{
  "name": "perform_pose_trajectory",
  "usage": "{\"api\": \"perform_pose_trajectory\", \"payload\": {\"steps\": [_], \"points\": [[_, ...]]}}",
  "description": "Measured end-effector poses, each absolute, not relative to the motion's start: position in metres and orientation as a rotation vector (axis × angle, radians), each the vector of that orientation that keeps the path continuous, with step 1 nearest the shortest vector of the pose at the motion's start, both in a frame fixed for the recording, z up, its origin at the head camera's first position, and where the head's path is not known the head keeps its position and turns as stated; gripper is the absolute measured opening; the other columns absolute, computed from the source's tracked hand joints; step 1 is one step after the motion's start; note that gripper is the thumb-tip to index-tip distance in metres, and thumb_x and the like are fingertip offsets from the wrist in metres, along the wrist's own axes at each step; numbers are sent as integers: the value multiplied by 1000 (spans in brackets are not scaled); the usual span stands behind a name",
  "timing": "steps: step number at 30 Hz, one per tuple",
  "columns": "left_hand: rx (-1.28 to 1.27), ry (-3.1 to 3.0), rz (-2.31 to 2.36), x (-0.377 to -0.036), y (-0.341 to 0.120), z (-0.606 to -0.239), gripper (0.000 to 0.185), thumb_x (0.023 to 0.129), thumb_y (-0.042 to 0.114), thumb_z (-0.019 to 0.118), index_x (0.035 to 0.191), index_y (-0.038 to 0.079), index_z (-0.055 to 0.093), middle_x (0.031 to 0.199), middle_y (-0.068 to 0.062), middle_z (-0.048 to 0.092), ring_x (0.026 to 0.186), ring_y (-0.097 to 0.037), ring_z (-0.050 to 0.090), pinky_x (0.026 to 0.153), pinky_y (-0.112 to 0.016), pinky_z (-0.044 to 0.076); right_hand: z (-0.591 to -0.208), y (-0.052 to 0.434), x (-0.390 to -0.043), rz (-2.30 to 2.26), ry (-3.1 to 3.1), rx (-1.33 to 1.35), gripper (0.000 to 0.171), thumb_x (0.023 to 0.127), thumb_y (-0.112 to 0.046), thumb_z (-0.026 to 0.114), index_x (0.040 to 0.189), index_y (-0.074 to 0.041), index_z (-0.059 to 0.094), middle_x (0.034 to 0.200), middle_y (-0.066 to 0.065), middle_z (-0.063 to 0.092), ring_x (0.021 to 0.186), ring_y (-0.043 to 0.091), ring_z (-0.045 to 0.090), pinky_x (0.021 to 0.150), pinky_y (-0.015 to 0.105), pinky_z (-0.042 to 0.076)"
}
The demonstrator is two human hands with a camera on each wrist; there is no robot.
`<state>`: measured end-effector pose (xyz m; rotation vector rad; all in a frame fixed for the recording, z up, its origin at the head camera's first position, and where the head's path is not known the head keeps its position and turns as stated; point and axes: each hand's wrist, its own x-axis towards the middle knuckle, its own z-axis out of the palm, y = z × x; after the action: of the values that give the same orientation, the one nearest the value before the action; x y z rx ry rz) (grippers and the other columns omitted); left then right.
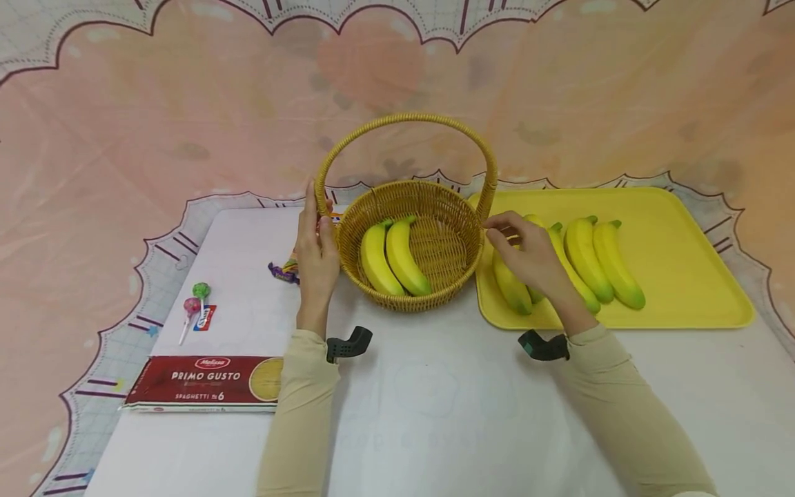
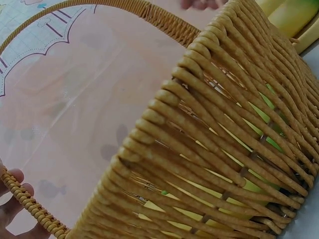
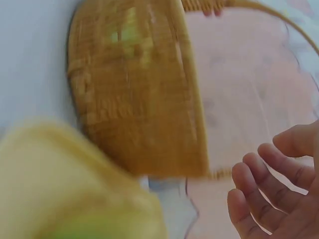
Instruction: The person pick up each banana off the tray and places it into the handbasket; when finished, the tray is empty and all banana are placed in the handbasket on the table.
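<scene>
Apparently for steadiness, left-hand grip [image 1: 318, 255] curls round one end of the arched woven handle [image 1: 406, 119] of a round golden-brown wicker basket [image 1: 447, 241] on the white desk [image 1: 428, 414]. Right-hand grip [image 1: 528, 252] is loosely spread by the other end; contact unclear. Two curved yellow bananas [image 1: 405, 255] lie inside, likely contained by its walls; similar bananas [image 1: 586, 259] sit on a yellow rectangular tray [image 1: 689, 262].

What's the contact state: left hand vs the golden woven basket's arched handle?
Touching. The left wrist view shows fingers of the left hand passing behind the arched golden woven handle, tips curling out past its edge.
</scene>
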<state>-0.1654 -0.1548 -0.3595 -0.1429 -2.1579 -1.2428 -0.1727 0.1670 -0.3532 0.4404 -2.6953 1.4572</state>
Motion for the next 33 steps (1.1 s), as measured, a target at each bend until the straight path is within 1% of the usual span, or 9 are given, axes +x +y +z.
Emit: {"api": "perform_pose_trajectory", "payload": {"steps": [3,9,10,12,16,18,23,28,33], "points": [[-144,-2152,-1248,-165,-155,-359,49,103,19,34,151,23,24,127,-14,54,109,-22,52,84,-33,43,-358,193,-168,1416,-2693,330,34,98,-33,48,119,-8,59,117,9,62,105,19,57,90,36,44],[-134,-2157,-1253,-164,-154,-359,49,103,20,35,151,24,24,128,-13,54,112,-21,53,85,-35,44,-365,243,-156,1289,-2686,125,37,98,-34,47,120,-6,58,116,9,60,96,-6,47,83,18,39],[-131,-2158,-1250,-164,-154,-359,49,103,20,35,151,24,25,128,-13,54,112,-21,53,84,-35,44,-366,252,-155,1259,-2693,92,38,98,-33,47,122,-6,57,116,10,58,97,-4,47,82,16,38],[-126,-2156,-1254,-164,-154,-359,49,103,19,35,151,22,25,127,-13,55,112,-22,53,85,-36,44,-370,269,-153,1214,-2721,41,42,98,-32,46,128,-4,52,118,14,55,104,6,49,85,22,38],[-129,-2148,-1261,-164,-153,-358,49,103,17,35,151,18,26,127,-14,55,113,-23,53,86,-36,43,-381,301,-153,1099,-2832,-37,53,98,-29,42,139,3,37,125,29,45,116,43,40,91,49,36],[-131,-2147,-1258,-165,-153,-358,49,103,16,35,151,17,26,127,-14,55,114,-23,53,87,-36,44,-387,313,-154,1048,-2893,-66,59,98,-29,42,142,8,29,127,36,40,117,51,35,90,61,32],[-130,-2146,-1241,-164,-153,-358,48,103,17,35,150,18,26,126,-14,56,113,-23,54,87,-37,45,-400,335,-158,1031,-3074,-90,75,99,-39,38,145,14,11,130,44,32,117,55,34,92,65,31],[-129,-2152,-1241,-163,-153,-360,49,103,16,36,151,21,26,127,-13,55,112,-24,55,89,-39,45,-405,343,-158,1028,-3138,-106,77,99,-45,35,144,13,15,132,43,34,117,54,36,92,64,33],[-138,-2140,-1243,-163,-154,-360,49,103,16,36,151,20,26,127,-14,55,112,-24,54,90,-38,45,-405,338,-153,1116,-3070,-169,75,98,-48,35,148,5,17,136,39,35,121,53,36,94,64,33]]}}
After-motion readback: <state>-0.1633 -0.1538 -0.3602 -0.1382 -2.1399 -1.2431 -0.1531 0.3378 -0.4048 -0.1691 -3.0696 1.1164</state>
